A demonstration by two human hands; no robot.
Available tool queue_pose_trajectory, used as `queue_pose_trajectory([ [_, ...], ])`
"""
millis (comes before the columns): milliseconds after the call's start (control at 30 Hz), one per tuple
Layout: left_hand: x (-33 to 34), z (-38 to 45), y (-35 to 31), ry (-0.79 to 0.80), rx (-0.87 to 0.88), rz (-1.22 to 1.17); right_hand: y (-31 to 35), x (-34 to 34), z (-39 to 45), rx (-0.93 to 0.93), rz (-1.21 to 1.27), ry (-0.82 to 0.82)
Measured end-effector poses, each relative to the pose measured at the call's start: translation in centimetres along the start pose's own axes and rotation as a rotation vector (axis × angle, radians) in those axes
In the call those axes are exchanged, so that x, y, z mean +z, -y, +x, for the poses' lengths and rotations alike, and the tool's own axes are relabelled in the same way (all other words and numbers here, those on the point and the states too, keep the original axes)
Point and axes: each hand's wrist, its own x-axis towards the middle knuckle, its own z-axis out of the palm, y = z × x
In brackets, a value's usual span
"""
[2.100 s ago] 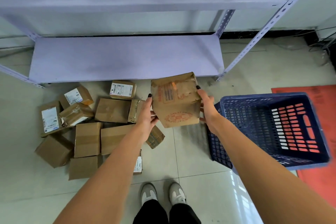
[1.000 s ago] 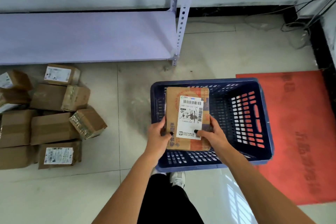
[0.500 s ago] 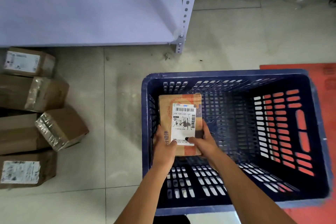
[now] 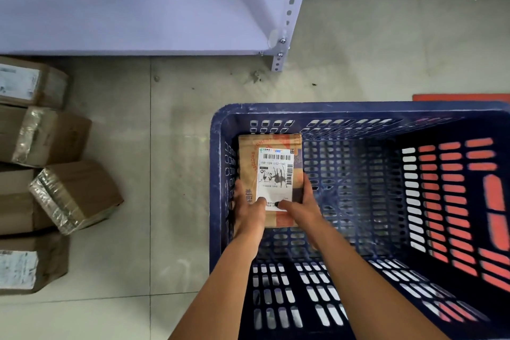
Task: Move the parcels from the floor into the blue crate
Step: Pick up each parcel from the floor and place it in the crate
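Observation:
A brown cardboard parcel point(image 4: 271, 171) with a white barcode label sits low inside the blue crate point(image 4: 358, 109), in its far left corner. My left hand point(image 4: 248, 210) grips the parcel's left near edge and my right hand point(image 4: 302, 208) grips its right near edge, thumbs on the label. Both forearms reach down into the crate. Whether the parcel rests on the crate floor I cannot tell. Several more brown parcels point(image 4: 74, 196) lie on the tiled floor at the left.
A pale metal shelf point(image 4: 138, 3) with a perforated post point(image 4: 288, 16) stands across the top. A red mat point(image 4: 461, 97) lies behind and right of the crate. Grey floor tiles lie between the parcel pile and the crate.
The parcel went from above the floor pile, over to the crate, and down into its left corner. My view has dropped closer to the crate.

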Motion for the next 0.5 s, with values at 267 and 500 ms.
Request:
queue_pose_trajectory([
  [267, 0.1, -0.5, -0.7, -0.063, -0.026, 0.019, 0.0, -0.6, -0.9, -0.025, -0.012, -0.003],
  [500, -1.6, -7.5, -4.7, -0.041, 0.038, 0.083, 3.6, -2.7, -9.4, -0.099, -0.041, -0.035],
])
